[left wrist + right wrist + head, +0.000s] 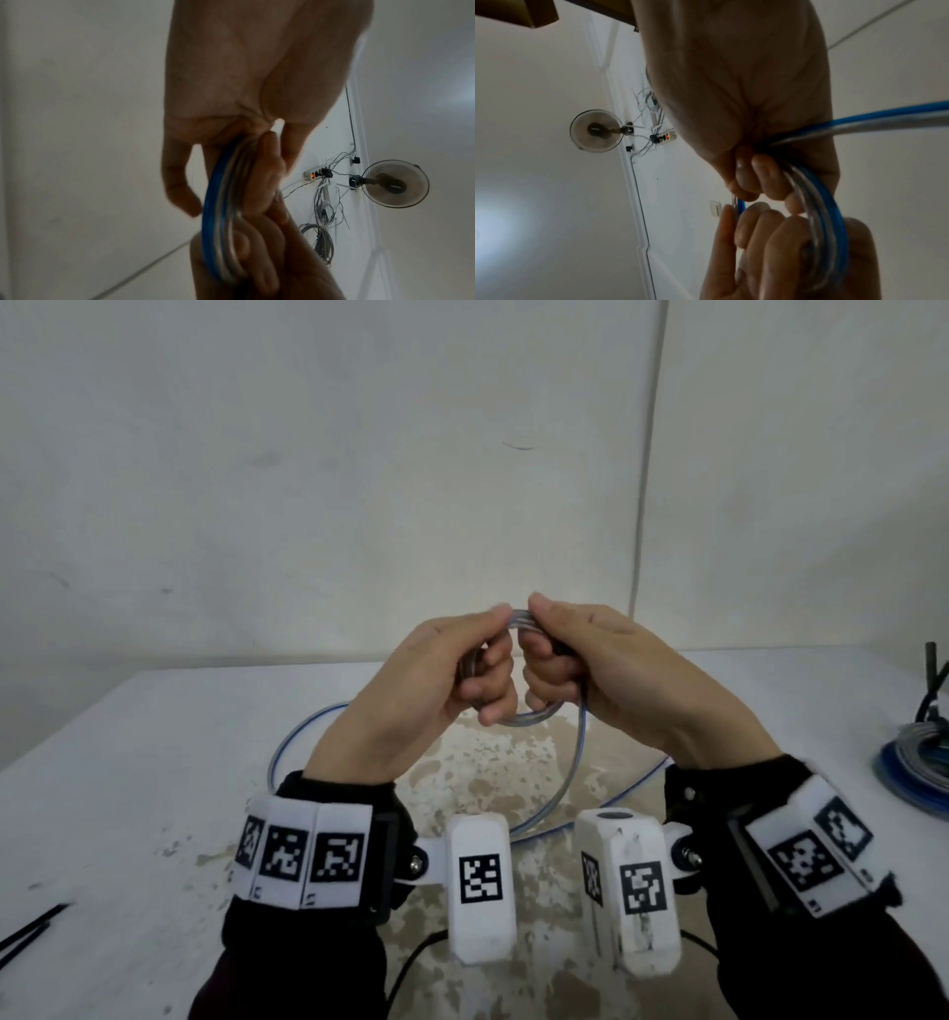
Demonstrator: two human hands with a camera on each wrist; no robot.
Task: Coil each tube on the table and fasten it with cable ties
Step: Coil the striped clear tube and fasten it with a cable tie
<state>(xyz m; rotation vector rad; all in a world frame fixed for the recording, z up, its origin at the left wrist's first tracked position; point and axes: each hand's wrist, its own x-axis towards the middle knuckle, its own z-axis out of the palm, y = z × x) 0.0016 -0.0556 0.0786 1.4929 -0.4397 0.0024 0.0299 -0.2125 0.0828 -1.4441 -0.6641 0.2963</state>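
I hold a small coil (534, 717) of clear tube with a blue stripe in the air above the white table (154, 762). My left hand (462, 670) grips the coil's left side, fingers curled through it. My right hand (565, 660) grips the right side, and the thumbs meet on top. The tube's loose tail (579, 762) drops from the right hand and runs in a wide loop on the table. The left wrist view shows the coil (218, 203) crossing my left hand (244, 81). In the right wrist view, my right hand (731, 81) clasps the coil (826, 213) and the tail (885, 119) leads off to the right.
Another coiled blue and clear tube (919, 762) lies at the table's right edge, beside a black rod and cable (932, 670). Black cable ties (31, 932) lie at the front left. A white wall (359, 480) stands close behind the table.
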